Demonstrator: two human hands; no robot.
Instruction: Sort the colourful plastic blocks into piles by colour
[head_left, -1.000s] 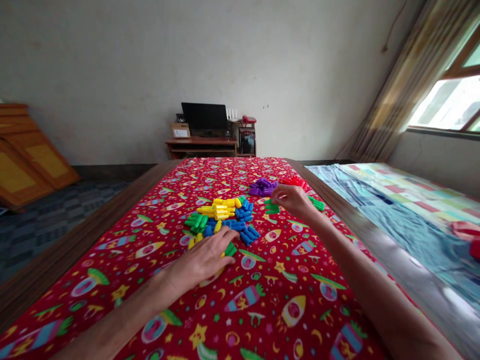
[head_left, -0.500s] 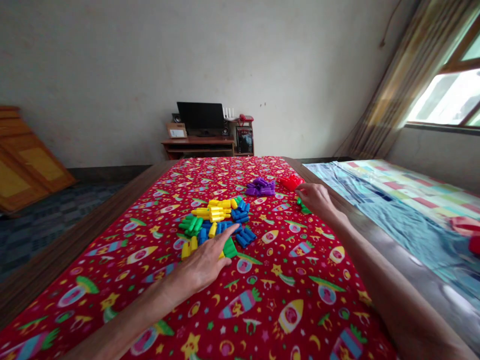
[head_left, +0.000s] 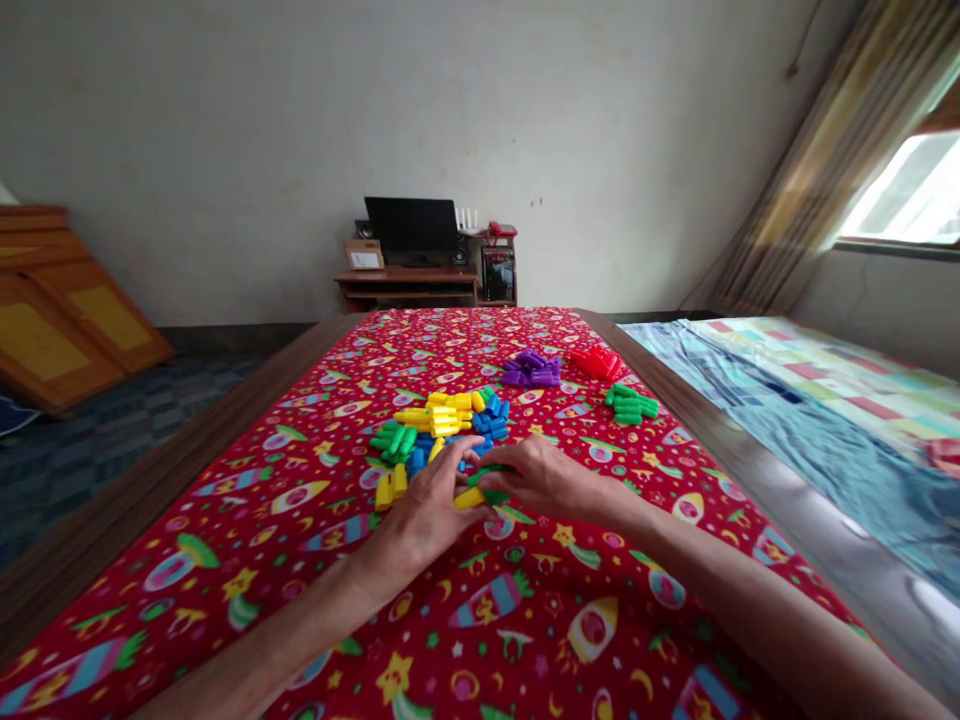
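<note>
Both my hands meet over the near edge of a mixed pile of small plastic pieces, short and rounded like little bottles. My left hand point(head_left: 427, 505) lies beside the pile with thumb and forefinger spread, a yellow piece point(head_left: 470, 498) in the gap between them. My right hand point(head_left: 551, 480) comes in from the right, fingers closed on green pieces point(head_left: 493, 484), partly covered by its fingers. Yellow pieces point(head_left: 442, 415), blue pieces point(head_left: 493, 418) and more green pieces point(head_left: 394, 442) lie just beyond my left hand.
Separate groups of purple pieces point(head_left: 532, 369), red pieces point(head_left: 597, 362) and green plastic pieces point(head_left: 631, 404) lie farther right on the red patterned cloth point(head_left: 525, 650). A bed point(head_left: 750, 400) stands right of the table. A monitor point(head_left: 412, 230) stands on a desk by the wall.
My right hand has moved from the green group near the red pieces back to my left hand, closing on green pieces there. That green group now shows fully. My left hand stays nearly in place.
</note>
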